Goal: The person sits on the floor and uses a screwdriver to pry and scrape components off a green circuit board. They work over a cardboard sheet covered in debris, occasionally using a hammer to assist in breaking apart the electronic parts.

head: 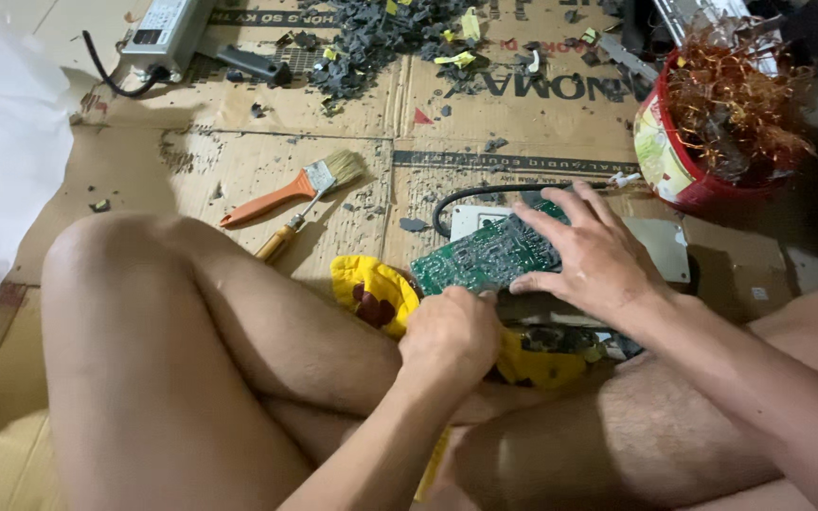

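Observation:
A green circuit board lies tilted over a pale flat casing in front of my crossed legs. My right hand presses down on the board's right end with fingers spread. My left hand is closed in a fist at the board's near edge; whatever it grips is hidden. A yellow cloth with dark patches lies under and beside the left hand. A black cable curls out from behind the board.
An orange-handled brush and a wooden-handled tool lie on flattened cardboard. A red bucket of copper wire stands at right. Grey plastic fragments are heaped at the back, a silver metal box at back left.

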